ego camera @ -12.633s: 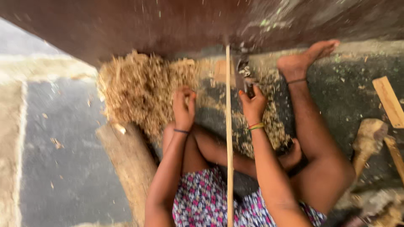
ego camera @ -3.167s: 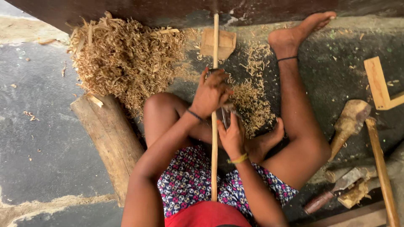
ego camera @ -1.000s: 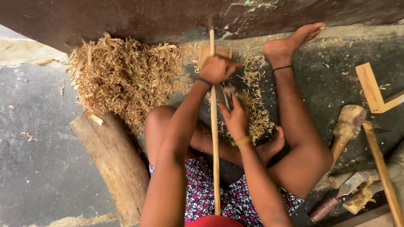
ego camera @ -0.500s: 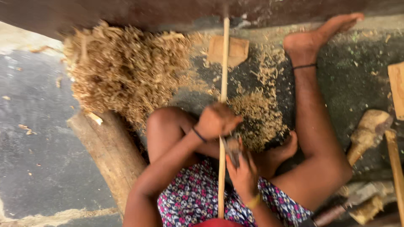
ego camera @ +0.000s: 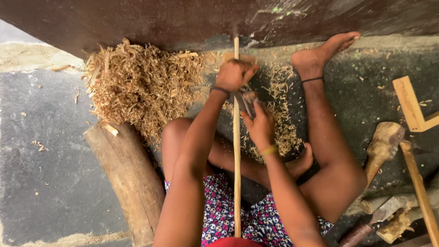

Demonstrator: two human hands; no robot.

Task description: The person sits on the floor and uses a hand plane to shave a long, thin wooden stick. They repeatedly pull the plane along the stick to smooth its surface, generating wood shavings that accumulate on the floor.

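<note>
A long thin wooden stick (ego camera: 237, 178) runs from my lap out to a dark board (ego camera: 160, 23). My left hand (ego camera: 235, 74) is closed in a fist at the stick's far end, on the upper end of a metal blade (ego camera: 246, 101) that lies against the stick. My right hand (ego camera: 260, 127) grips the blade's lower end just right of the stick. My bare legs are folded on both sides of the stick, with one foot (ego camera: 320, 55) stretched out at the right.
A heap of wood shavings (ego camera: 141, 87) lies at the left. A log (ego camera: 125, 178) sits beside my left leg. At the right lie a carved wooden club (ego camera: 384, 144), a long handle (ego camera: 418, 187), an angled wooden piece (ego camera: 411, 107) and a metal tool (ego camera: 372, 217).
Both hands have slid with the blade away from my body along the stick, from near my knee out towards the board.
</note>
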